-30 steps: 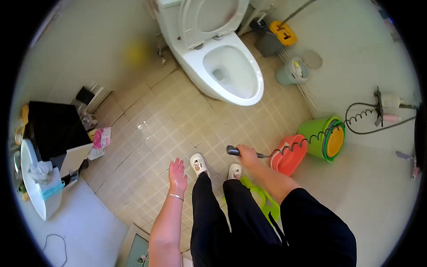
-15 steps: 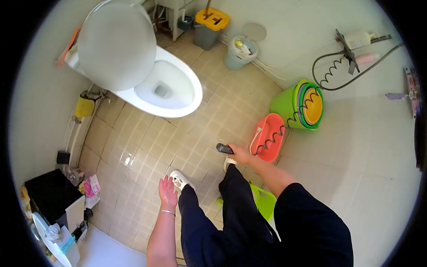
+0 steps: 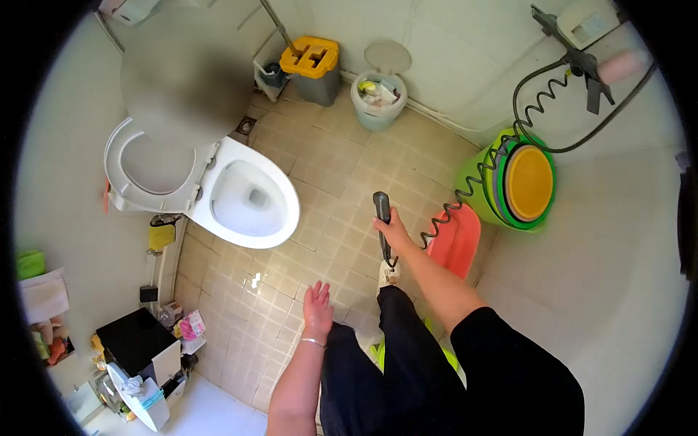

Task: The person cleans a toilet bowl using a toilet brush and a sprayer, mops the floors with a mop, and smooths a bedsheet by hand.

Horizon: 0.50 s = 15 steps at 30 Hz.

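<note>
My right hand [image 3: 393, 231] is wrapped round the handle of a black sprayer [image 3: 381, 209], its head pointing up and away over the tiled floor. A black coiled hose [image 3: 476, 180] runs from near that hand toward the wall holder. My left hand [image 3: 318, 310] hangs over the floor with its fingers stretched out, holding nothing. A bracelet is on that wrist. Ahead and to the left stands a white toilet [image 3: 283, 211] with its seat raised. No water stream from the sprayer can be made out.
A red basin [image 3: 458, 243] and stacked green buckets [image 3: 480, 178] stand right. At the back are a grey bucket with a yellow top [image 3: 313, 65] and a trash bin [image 3: 378, 109]. A cluttered cabinet [image 3: 138, 341] is at left. A green stool [image 3: 451, 356] is partly hidden behind my legs.
My right hand has lifted the sprayer and turned it so more of its length shows. My left hand has shifted right in view. The camera view has moved, and the raised toilet seat now shows.
</note>
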{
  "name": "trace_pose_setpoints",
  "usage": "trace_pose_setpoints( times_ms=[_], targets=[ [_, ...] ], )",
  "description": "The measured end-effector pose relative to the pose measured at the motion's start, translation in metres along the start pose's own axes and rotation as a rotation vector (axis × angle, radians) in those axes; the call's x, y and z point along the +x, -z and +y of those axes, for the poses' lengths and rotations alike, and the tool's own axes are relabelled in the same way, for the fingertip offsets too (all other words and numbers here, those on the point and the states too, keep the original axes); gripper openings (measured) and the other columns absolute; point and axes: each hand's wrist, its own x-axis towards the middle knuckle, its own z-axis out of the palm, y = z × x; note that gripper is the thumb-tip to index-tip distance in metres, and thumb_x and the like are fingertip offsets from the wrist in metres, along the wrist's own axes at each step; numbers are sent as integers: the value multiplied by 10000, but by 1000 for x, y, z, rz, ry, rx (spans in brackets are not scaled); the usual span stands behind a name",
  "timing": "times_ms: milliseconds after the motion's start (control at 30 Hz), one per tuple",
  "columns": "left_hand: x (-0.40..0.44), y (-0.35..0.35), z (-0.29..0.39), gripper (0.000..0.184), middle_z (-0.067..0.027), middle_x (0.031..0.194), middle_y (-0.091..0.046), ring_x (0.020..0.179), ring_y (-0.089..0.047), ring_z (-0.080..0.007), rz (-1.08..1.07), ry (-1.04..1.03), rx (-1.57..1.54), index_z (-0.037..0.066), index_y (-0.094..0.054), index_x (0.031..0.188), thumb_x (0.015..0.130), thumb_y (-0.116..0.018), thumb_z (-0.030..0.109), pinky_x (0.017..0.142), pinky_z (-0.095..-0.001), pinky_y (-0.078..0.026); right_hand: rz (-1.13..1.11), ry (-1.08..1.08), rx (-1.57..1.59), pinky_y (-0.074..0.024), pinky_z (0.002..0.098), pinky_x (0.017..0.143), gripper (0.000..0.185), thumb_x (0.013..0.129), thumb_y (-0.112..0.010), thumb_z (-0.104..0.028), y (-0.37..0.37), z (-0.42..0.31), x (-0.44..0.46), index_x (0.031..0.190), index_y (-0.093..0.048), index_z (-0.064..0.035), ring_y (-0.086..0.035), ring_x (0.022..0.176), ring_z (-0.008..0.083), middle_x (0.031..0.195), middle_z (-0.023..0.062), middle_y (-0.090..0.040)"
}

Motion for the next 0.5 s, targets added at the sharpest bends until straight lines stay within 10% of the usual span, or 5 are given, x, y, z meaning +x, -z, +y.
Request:
trace_pose_setpoints(
  times_ms=[233,500],
  targets=[
    [27,-101,19,587,-85,1376,-328,1334,-83,-256,-53,7,70,138,-320,1329,865,-338,497,1029,-498,72,-16,-50,187,-399,283,692,364,811,-607,-184,31,-9,36,1069,-388,-51,-490,767,137,839,39,-481],
    [83,-129,44,589,-79,1386,-310,1337,-66,-252,-5,91,178,151,-315,1334,865,-309,506,1025,-499,81,638,-185,509,-402,349,676,367,807,-604,-245,169,-14,72,1030,-385,-52,-470,748,142,799,15,-522]
  ],
)
